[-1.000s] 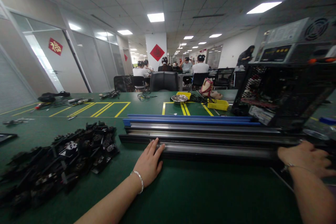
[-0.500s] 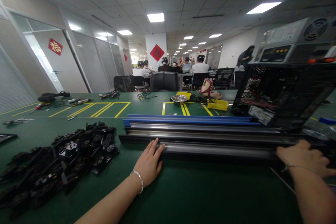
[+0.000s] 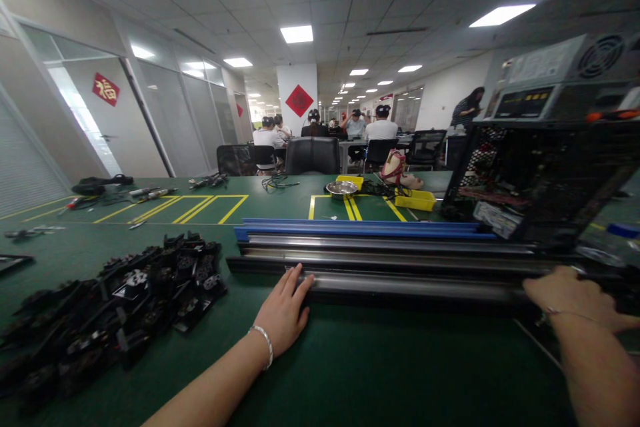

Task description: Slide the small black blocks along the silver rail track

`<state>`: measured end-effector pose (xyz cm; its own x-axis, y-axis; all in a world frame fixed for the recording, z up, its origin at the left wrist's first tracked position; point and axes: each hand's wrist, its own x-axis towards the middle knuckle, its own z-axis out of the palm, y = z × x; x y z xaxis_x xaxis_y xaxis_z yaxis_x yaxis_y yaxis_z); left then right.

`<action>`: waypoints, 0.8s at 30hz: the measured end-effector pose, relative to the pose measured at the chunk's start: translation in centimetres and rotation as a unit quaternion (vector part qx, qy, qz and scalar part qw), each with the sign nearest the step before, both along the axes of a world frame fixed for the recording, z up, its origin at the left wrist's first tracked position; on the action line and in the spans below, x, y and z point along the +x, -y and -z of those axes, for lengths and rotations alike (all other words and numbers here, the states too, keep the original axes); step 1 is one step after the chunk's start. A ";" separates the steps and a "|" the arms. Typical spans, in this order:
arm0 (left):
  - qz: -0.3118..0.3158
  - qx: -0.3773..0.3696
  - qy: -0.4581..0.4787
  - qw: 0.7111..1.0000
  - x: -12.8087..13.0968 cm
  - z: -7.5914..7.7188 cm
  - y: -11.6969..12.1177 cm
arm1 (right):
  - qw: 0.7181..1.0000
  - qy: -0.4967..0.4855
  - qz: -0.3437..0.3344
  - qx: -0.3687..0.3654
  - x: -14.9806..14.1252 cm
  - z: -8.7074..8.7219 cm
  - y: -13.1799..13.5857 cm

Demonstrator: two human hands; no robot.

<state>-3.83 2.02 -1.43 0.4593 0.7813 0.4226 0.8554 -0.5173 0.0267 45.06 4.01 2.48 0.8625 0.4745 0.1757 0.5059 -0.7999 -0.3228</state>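
My left hand [image 3: 284, 313], with a silver bracelet on its wrist, lies over the left end of the nearest long black metal bar [image 3: 415, 288]. Its fingers are stretched out and slightly apart, touching the bar. At the other end is my right hand [image 3: 575, 300], beside the bar and against it. Its fingers point right, partly spread, and their tips are hard to make out at the frame's edge. Behind this bar lie further dark bars [image 3: 400, 259] and a blue bar [image 3: 370, 229], all roughly parallel on the green table [image 3: 390, 373].
A heap of black parts [image 3: 135, 300] spreads on the left. An open computer case [image 3: 545, 180] with power supplies [image 3: 560, 73] on top stands at right. Farther back are a metal bowl [image 3: 342, 189], a yellow bin [image 3: 415, 199] and cables [image 3: 280, 181]. People sit at distant desks.
My right hand has shifted slightly left, its fingers a little lower. My left hand and the bars show no visible movement.
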 end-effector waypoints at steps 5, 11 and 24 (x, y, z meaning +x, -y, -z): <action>0.002 0.002 0.005 1.000 0.0 0.1 0.0 | 1.000 -0.004 0.003 0.008 0.3 0.1 -0.2; 0.001 0.003 0.000 1.000 -0.1 0.1 0.0 | 0.999 -0.043 -0.005 -0.027 0.5 -0.5 -0.3; 0.000 -0.002 0.001 1.000 0.0 0.0 0.0 | 0.997 -0.054 -0.046 -0.033 0.9 -0.6 -0.5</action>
<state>-3.87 1.97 -1.43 0.4593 0.7828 0.4198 0.8551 -0.5177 0.0299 45.94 4.52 3.06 0.8265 0.5607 0.0505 0.5442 -0.7727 -0.3269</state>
